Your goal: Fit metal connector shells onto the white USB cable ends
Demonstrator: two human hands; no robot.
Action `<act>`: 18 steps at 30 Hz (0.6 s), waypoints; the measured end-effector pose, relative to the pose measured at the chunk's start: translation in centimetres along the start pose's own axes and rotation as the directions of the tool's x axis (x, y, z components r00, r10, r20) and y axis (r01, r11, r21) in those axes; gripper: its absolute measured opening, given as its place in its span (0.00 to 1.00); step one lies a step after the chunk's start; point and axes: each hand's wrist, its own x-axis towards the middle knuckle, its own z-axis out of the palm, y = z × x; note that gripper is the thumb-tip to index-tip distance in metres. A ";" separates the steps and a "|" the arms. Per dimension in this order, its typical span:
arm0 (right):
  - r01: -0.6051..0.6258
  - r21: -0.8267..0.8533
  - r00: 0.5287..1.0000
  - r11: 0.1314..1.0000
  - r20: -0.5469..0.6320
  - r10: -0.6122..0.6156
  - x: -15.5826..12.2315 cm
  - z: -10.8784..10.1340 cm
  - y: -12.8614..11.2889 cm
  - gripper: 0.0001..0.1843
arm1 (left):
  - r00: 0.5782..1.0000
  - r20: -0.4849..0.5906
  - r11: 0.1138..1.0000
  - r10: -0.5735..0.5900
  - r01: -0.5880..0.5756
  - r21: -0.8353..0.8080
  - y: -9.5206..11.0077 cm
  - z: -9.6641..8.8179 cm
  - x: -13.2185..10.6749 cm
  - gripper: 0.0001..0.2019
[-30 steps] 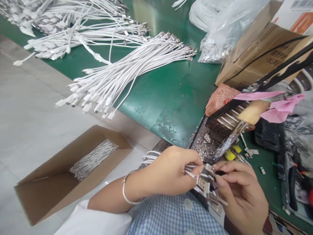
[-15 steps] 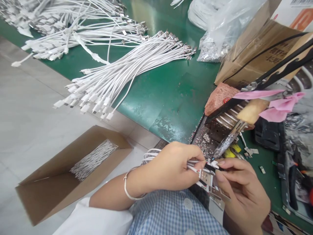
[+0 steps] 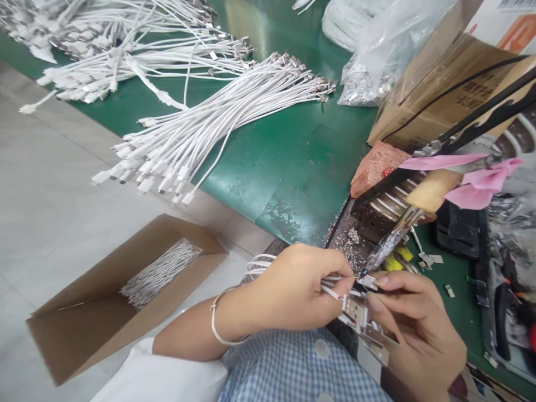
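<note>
White cables (image 3: 333, 292): above our checked garment (image 3: 288, 365), gathered near their ends in our left hand (image 3: 301, 287), fingers curled around them.
Metal connector (image 3: 368, 281): pinched narrowly by our right hand (image 3: 419, 324), at the tip of the wooden-handled tool (image 3: 431, 191); we cannot tell whether they touch.
Tool: soldering, we judge, is in hand.
Fingertips: next calls for steady alignment, we think.

The box (image 3: 100, 279) beside the table (image 3: 310, 162) seemingly holds cables (image 3: 159, 274).

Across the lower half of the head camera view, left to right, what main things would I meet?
Open cardboard box, bracelet, left hand, metal USB-A plugs, right hand.
</note>
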 end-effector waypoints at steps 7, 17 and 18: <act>-0.003 0.005 1.000 1.000 0.002 0.003 -0.1 0.1 0.1 0.10 | 0.998 -0.006 0.997 0.069 -0.069 0.038 -0.3 0.0 0.2 0.07; -0.039 0.033 0.999 0.999 -0.016 0.040 -0.4 0.2 0.4 0.10 | 0.999 -0.021 0.998 0.042 -0.040 0.057 0.3 0.0 -0.2 0.08; -0.039 0.038 0.999 0.999 -0.013 0.039 -0.4 0.2 0.4 0.10 | 0.999 -0.020 0.997 0.044 -0.043 0.059 0.3 0.0 -0.2 0.07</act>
